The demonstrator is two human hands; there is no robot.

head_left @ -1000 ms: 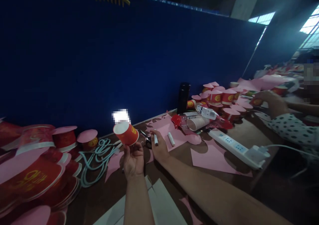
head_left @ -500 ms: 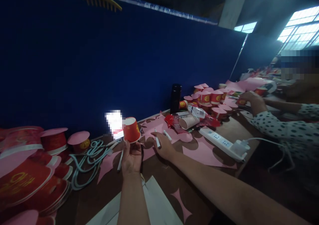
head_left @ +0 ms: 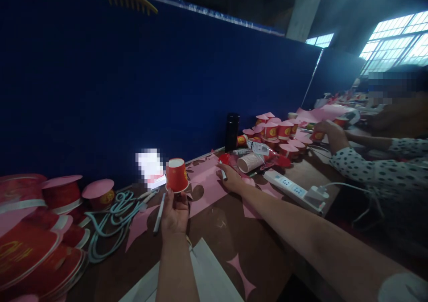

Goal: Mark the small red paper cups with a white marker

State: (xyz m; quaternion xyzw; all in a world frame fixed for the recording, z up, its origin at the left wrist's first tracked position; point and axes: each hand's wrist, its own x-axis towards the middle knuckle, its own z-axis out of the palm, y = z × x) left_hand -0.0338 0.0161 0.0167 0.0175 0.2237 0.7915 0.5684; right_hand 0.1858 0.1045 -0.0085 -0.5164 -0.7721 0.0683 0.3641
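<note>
My left hand (head_left: 174,215) grips a red paper cup (head_left: 177,175) with gold print near its rim, base upward, raised above the table. To the right, my right hand (head_left: 231,179) is closed around a slim white pen (head_left: 224,174), its palm low over pink paper. What lies under those fingers is hidden. Beneath and between the hands spreads a pink paper sheet (head_left: 207,192) with round cut-outs. Another white pen (head_left: 159,215) rests on the table just left of my left wrist.
Red cups topped with pink discs (head_left: 62,192) crowd the left, beside a coiled pale cable (head_left: 113,221). A lit phone (head_left: 150,168) leans at the blue partition. A black flask (head_left: 232,132), stacked cups (head_left: 250,163) and a power strip (head_left: 290,189) stand right, near a co-worker's arm (head_left: 354,159).
My right hand has moved right and away from me, carrying the white pen further from the cup. My left hand keeps the cup in nearly the same place. The view has shifted slightly.
</note>
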